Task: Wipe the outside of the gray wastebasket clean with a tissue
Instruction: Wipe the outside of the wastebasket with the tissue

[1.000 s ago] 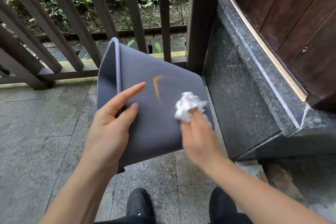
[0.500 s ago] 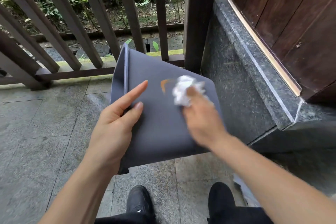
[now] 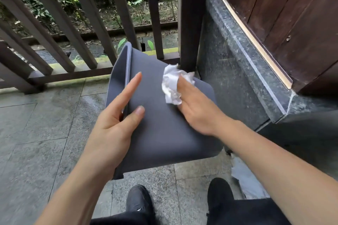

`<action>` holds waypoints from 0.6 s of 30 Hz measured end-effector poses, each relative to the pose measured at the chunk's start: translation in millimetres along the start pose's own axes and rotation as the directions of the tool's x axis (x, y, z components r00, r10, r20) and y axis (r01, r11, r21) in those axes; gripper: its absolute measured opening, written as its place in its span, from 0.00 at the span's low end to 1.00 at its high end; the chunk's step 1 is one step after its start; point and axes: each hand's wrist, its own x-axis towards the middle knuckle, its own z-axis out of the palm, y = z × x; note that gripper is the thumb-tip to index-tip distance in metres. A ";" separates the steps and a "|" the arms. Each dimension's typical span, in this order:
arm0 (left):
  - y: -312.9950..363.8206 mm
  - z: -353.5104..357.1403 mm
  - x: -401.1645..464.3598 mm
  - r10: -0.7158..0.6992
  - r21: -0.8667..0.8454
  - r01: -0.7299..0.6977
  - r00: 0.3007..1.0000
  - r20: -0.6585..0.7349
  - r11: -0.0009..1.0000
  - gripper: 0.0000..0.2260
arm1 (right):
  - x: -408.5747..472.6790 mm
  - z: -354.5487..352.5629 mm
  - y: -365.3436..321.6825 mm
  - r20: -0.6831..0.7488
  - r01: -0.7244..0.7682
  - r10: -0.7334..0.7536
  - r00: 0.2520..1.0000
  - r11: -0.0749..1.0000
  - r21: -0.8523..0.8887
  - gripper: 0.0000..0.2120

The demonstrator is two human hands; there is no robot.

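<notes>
The gray wastebasket (image 3: 164, 133) is tipped on its side in the middle of the view, its open rim facing left and one flat outer wall facing me. My left hand (image 3: 113, 126) grips the rim, thumb on the outer wall and forefinger stretched along it. My right hand (image 3: 197, 107) presses a crumpled white tissue (image 3: 172, 83) against the wall's far upper part. No orange mark shows on the wall now; the tissue and hand cover that spot.
A dark wooden railing (image 3: 73, 45) and post (image 3: 190, 20) stand just behind the basket. A dark stone ledge (image 3: 237, 64) under a wooden door (image 3: 292, 20) rises at right. A white plastic bag (image 3: 245, 177) lies on the tile floor (image 3: 36, 142) near my two black shoes.
My right hand slid the tissue up and away across the wall, over the orange streak, which is no longer visible. The left hand kept its hold on the rim.
</notes>
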 end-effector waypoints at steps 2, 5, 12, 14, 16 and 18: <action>0.2 5.7 -4.4 0.003 0.023 -0.005 0.999 0.050 1.000 0.26 | 6.2 -18.1 14.0 -0.056 -0.227 0.232 0.971 0.970 0.082 0.16; -0.5 6.7 -5.0 -0.003 0.029 0.001 0.998 0.059 1.000 0.28 | -4.7 -6.5 -6.5 -0.053 -0.111 0.114 0.992 0.993 0.048 0.17; -2.2 -11.2 -6.7 0.017 0.048 -0.017 1.000 -0.007 0.999 0.27 | -23.7 17.1 -58.4 0.076 0.322 -0.318 0.945 0.945 -0.056 0.23; -3.5 -10.1 -4.3 0.027 0.038 -0.028 0.999 0.027 0.999 0.26 | -16.7 4.6 -49.3 0.059 0.249 -0.248 0.967 0.968 -0.017 0.22; -3.7 -6.6 -1.4 0.035 0.059 -0.038 0.998 0.046 0.998 0.27 | -11.1 -2.0 -40.2 0.022 0.176 -0.176 0.984 0.984 0.004 0.21; -3.1 -4.5 0.7 0.028 0.071 -0.032 0.998 0.061 0.997 0.27 | -10.4 -1.4 -35.8 -0.004 0.136 -0.136 0.991 0.991 0.014 0.20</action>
